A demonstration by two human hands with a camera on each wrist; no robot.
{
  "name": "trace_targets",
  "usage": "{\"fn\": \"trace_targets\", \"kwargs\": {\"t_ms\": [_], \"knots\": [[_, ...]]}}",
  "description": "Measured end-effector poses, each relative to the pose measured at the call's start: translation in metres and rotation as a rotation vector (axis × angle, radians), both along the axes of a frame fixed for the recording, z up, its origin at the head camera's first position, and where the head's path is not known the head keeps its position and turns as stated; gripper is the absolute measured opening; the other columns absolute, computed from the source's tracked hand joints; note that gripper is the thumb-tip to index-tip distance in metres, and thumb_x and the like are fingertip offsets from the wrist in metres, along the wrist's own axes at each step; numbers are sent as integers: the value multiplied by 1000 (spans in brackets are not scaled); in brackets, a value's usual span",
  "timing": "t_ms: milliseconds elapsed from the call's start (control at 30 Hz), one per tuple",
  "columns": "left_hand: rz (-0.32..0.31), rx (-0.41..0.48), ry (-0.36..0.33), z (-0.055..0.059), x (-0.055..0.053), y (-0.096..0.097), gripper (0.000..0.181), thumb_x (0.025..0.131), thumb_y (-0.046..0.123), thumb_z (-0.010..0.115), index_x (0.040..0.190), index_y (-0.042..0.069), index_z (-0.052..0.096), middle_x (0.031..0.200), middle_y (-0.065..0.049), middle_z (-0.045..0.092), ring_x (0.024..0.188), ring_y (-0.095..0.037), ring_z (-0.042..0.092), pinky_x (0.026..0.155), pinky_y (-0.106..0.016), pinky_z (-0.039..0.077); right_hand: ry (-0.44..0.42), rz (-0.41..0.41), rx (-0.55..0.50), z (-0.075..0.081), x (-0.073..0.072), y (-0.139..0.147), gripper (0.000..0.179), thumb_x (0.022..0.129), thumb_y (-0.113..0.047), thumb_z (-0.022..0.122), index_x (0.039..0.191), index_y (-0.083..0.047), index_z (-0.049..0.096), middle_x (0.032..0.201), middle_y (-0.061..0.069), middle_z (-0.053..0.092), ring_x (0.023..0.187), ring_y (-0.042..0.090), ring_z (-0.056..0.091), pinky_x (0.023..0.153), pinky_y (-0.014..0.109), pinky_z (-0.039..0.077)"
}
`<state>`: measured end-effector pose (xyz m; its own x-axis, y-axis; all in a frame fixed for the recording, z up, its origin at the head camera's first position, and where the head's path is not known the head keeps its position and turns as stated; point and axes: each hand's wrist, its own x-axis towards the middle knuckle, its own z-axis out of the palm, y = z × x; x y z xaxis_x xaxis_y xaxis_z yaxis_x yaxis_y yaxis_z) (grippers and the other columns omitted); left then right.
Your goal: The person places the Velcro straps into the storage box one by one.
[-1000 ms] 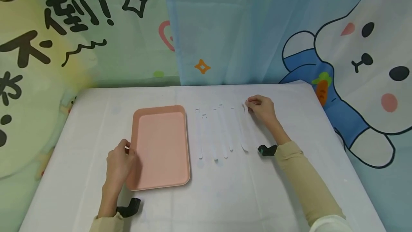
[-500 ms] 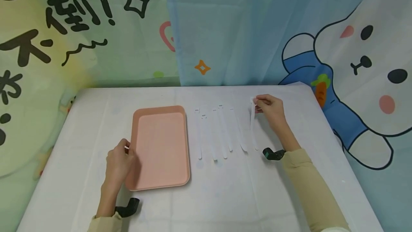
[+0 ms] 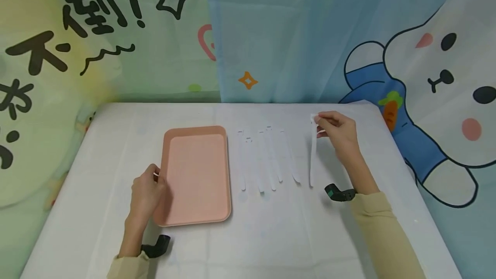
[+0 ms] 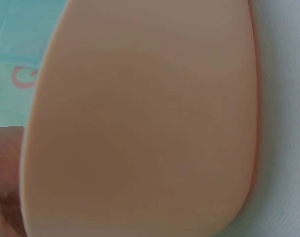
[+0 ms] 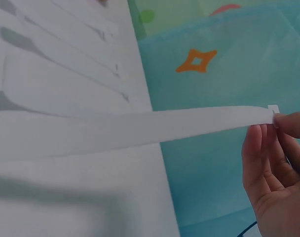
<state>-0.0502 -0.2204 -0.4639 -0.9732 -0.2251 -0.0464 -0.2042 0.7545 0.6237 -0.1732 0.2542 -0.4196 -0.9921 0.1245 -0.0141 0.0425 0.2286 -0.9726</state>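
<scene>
My left hand (image 3: 145, 190) grips the left edge of a pink rectangular tray (image 3: 197, 175). The left wrist view is mostly filled by the tray's smooth pink surface (image 4: 145, 108), and part of the hand (image 4: 7, 182) shows at its left edge. Near the back right of the table, my right hand (image 3: 339, 130) pinches one end of a thin white paper strip (image 3: 313, 154) between thumb and fingers. The strip hangs down from the fingertips, with a small notched tab at the pinched end in the right wrist view.
Several more white strips (image 3: 261, 162) lie side by side on the white tablecloth (image 3: 267, 236), right of the tray, their lower ends curling up slightly. A printed cloth backdrop (image 3: 294, 33) stands behind the table. Each wrist carries a black camera (image 3: 340, 193).
The right hand has moved right and lifted a strip off the row, so it now hangs from its fingers. The left hand and tray stay in place.
</scene>
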Motion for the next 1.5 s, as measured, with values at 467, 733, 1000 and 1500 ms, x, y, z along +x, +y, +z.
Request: {"fn": "trace_targets", "kwargs": {"t_ms": [467,733,1000,1500], "knots": [[2,-2,13,-1,0,1,9,91,0,54,97,-5,59,78,-23,70,57,-27,61,49,-33,45,-7,54,87,28,24,-25,36,99,-29,69,119,0,66,102,-2,68,84,14,69,70,27,60],[4,-4,14,-1,-2,4,8,90,0,53,95,-3,59,73,-18,68,56,-25,57,48,-33,42,30,133,55,36,32,-45,33,98,-25,70,119,0,68,103,3,68,82,18,70,70,32,61],[7,-5,35,-3,2,4,6,90,-1,54,93,-2,59,73,-19,68,54,-24,56,48,-32,41,40,228,32,35,32,-73,29,98,-22,70,118,0,68,103,10,66,83,22,70,69,36,62],[8,-16,56,-5,1,4,7,89,-2,54,92,-1,60,70,-16,69,54,-24,57,48,-33,42,-11,290,-116,31,26,-127,26,97,-19,71,116,-1,68,104,13,66,83,23,69,71,45,62]]}}
